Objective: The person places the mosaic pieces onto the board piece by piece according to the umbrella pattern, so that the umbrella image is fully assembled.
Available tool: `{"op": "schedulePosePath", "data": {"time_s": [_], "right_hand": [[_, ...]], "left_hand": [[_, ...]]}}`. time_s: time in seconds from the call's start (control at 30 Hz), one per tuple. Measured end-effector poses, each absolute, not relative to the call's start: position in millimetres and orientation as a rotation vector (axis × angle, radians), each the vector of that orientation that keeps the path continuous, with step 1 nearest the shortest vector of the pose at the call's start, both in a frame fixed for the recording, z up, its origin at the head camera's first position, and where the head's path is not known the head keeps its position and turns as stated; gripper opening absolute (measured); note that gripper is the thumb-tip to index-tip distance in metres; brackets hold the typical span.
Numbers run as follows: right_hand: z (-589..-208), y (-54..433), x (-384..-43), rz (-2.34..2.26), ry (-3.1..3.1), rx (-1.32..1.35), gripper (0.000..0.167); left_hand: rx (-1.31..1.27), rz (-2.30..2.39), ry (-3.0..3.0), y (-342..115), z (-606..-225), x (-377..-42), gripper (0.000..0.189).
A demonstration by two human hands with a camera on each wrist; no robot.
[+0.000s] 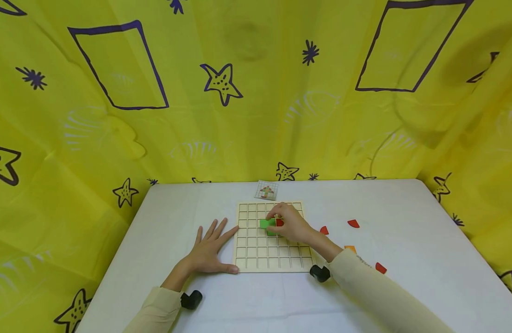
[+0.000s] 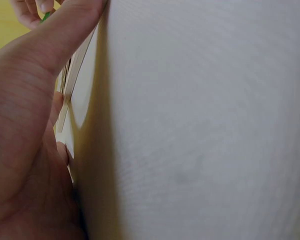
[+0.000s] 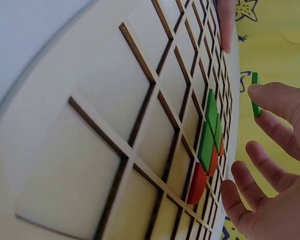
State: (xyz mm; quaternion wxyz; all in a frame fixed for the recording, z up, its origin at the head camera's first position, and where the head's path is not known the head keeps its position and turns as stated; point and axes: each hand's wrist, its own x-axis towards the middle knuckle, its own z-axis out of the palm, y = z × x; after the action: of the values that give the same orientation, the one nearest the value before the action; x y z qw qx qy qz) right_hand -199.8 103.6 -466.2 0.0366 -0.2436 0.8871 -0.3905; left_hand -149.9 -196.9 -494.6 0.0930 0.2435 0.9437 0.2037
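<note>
A wooden grid board (image 1: 252, 252) lies on the white table. Above its middle, my right hand (image 1: 295, 226) pinches a small flat green tile (image 3: 255, 95) between thumb and index finger, the other fingers loosely bent. Green tiles (image 3: 206, 146) sit together in the grid below it, with a rounded red piece (image 3: 196, 184) and orange-red pieces (image 3: 212, 161) beside them. My left hand (image 1: 208, 254) rests palm down on the table with fingers spread, its thumb and index fingertips at the board's left edge. In the head view my right fingers partly hide the tiles.
Behind the board lies a small picture card (image 1: 266, 190) with a gridded design. To the right are loose red pieces (image 1: 353, 223) and an orange piece (image 1: 350, 249), partly hidden by the right sleeve. A yellow patterned curtain (image 1: 247, 129) encloses the table's back and sides.
</note>
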Motion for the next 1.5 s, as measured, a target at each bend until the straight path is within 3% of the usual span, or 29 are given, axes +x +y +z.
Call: {"op": "schedulePosePath", "data": {"time_s": [0.87, 1.5], "right_hand": [[-479, 85, -190, -0.916, 2.957, -0.679, 0.013], [-477, 84, -190, -0.865, 2.966, -0.676, 0.014]], "left_hand": [[0.760, 0.666, 2.867, -202, -517, -155, 0.115], [0.747, 0.653, 2.827, -197, -498, -150, 0.112]]}}
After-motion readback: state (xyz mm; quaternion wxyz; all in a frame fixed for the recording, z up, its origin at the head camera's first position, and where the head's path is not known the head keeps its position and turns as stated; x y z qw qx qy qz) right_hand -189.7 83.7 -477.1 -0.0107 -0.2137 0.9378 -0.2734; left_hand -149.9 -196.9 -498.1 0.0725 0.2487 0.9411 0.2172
